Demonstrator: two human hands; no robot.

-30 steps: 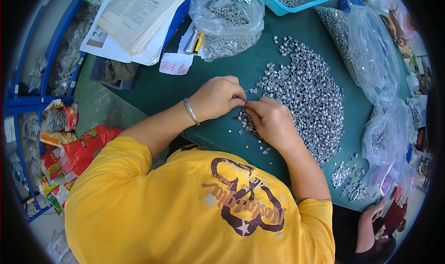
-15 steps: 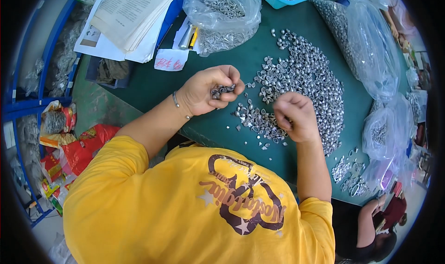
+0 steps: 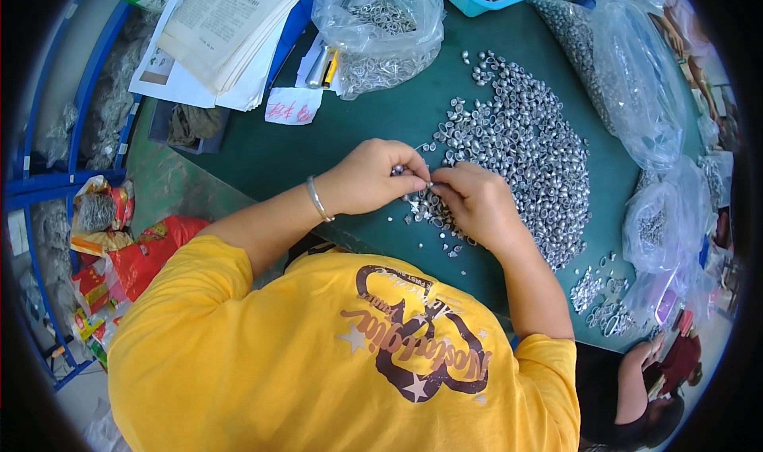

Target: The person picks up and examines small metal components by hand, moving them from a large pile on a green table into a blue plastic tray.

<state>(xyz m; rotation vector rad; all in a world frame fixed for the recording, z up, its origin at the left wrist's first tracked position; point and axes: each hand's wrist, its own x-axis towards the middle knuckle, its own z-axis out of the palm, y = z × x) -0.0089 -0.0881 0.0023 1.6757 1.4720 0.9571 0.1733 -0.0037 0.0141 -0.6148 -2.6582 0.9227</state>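
On the green tabletop lies a wide heap of small silvery metal pieces (image 3: pixel 540 146), many rounded and hollow like little cups. Just left of it my two hands meet fingertip to fingertip. My left hand (image 3: pixel 373 175), with a silver bangle at the wrist, is closed around some of these pieces; a dark shiny one shows between its fingers. The right hand (image 3: pixel 477 200) is in a pinch against the left fingertips, over the heap's near edge. A tiny metal piece (image 3: pixel 430 184) shows where the fingertips meet, its shape too small to make out.
Clear bags of metal parts stand at the back (image 3: pixel 385 35) and along the right (image 3: pixel 636 79). A light blue tray (image 3: pixel 477 5) sits at the far edge. Papers (image 3: pixel 230 31) lie back left. Small flat parts (image 3: pixel 608 301) are at the right; another person (image 3: pixel 628 388) sits beyond.
Both hands have come together: the left turned over and moved slightly right and down, the right moved left off the heap. The pieces in the left palm are now mostly hidden.
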